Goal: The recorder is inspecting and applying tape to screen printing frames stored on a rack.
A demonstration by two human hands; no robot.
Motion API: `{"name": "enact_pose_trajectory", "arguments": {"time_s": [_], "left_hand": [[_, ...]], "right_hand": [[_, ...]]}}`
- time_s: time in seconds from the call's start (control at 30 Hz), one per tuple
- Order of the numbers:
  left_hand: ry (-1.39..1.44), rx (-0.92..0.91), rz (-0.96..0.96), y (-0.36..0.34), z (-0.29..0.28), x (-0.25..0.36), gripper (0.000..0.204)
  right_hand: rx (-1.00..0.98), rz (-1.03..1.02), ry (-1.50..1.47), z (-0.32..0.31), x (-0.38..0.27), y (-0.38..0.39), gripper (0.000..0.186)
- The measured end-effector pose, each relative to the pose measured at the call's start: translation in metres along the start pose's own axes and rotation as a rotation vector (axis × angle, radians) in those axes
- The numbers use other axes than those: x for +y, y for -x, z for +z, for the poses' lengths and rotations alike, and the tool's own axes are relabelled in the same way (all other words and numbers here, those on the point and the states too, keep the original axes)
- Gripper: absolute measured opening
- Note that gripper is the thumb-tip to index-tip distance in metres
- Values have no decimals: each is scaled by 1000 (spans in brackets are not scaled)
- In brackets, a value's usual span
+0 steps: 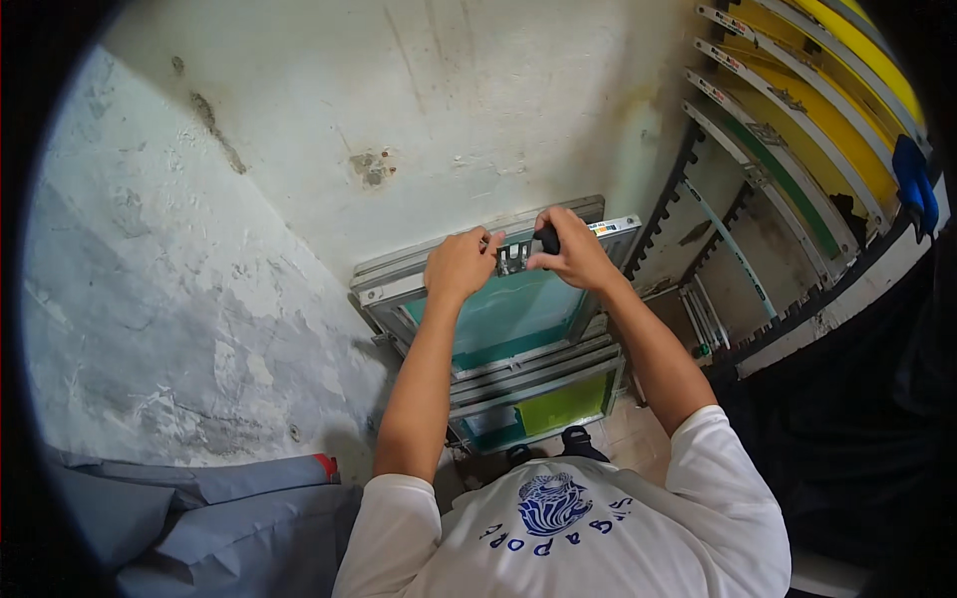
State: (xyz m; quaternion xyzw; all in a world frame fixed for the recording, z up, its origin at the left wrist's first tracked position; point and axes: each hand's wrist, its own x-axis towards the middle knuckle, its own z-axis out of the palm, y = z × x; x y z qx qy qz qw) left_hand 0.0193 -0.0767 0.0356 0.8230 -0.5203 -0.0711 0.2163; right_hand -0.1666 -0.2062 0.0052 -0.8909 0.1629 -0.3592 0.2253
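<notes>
A metal-framed screen (374,295) with teal mesh stands upright against the wall, in front of other frames. At the middle of its top bar sits a slotted metal bracket (511,260). My left hand (457,263) is closed at the bracket's left end, fingers bent over it. On the right, my right hand (575,251) grips a black knob (547,238) between thumb and fingers, beside the bracket. How the knob joins the bracket is hidden by my fingers.
More screens stand lower down, one with a green and teal mesh (563,407). To the right, a rack (788,269) holds several framed screens, with a blue cloth (914,184) hanging on it. Grey fabric (229,518) lies at the lower left, near the rough wall (189,269).
</notes>
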Motion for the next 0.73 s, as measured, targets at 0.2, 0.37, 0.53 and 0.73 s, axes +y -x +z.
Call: {"name": "enact_pose_trajectory", "arguments": {"time_s": [0.2, 0.37, 0.53, 0.73], "left_hand": [[34, 14, 47, 1, 2, -1, 36], [-15, -23, 47, 1, -1, 0, 49], [17, -17, 35, 3, -1, 2, 50], [16, -24, 28, 3, -1, 2, 52]], "right_hand": [[-23, 261, -1112, -24, -4, 2, 89], [-148, 336, -1333, -34, -27, 11, 101], [-159, 373, -1550, -38, -42, 18, 86], [-47, 557, -1306, -46, -49, 16, 63]]}}
